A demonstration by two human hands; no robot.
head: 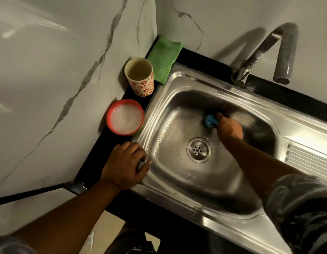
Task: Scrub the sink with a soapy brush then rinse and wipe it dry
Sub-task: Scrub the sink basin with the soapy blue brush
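Note:
A stainless steel sink (179, 83) fills the middle of the view, its drain (199, 150) at the basin's centre. Soap bubbles cling to the basin's left wall and floor. My right hand (229, 130) is inside the basin and grips a blue brush (210, 121), pressed against the far wall; it is blurred. My left hand (125, 165) rests on the sink's left rim with fingers curled over the edge. A red bowl of soapy foam (125, 117) stands on the black counter to the left. A green cloth (164, 58) lies in the corner.
A patterned cup (139, 77) stands between the bowl and the cloth. The chrome tap (265, 54) arches over the sink's back edge, with no water running. Marble walls enclose the corner. A ribbed drainboard (311, 162) lies at the right.

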